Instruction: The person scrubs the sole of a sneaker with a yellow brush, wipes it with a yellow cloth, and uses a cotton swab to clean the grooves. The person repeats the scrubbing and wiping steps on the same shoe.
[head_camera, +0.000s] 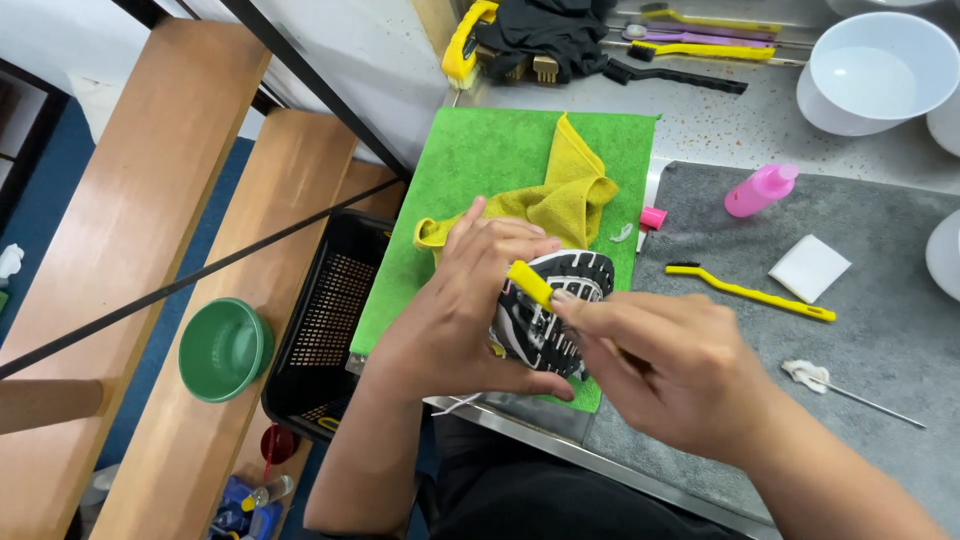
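Observation:
My left hand grips a shoe turned sole up, its black and white tread facing me, over the green mat. A small yellow-handled brush is pinched in my right hand, its head lying against the sole. A crumpled yellow cloth sits on the mat just beyond the shoe and my left fingers.
A grey mat to the right carries a yellow brush, a pink bottle, a white pad and a swab stick. White bowls and several brushes lie at the back. A black crate and green bowl are on the left.

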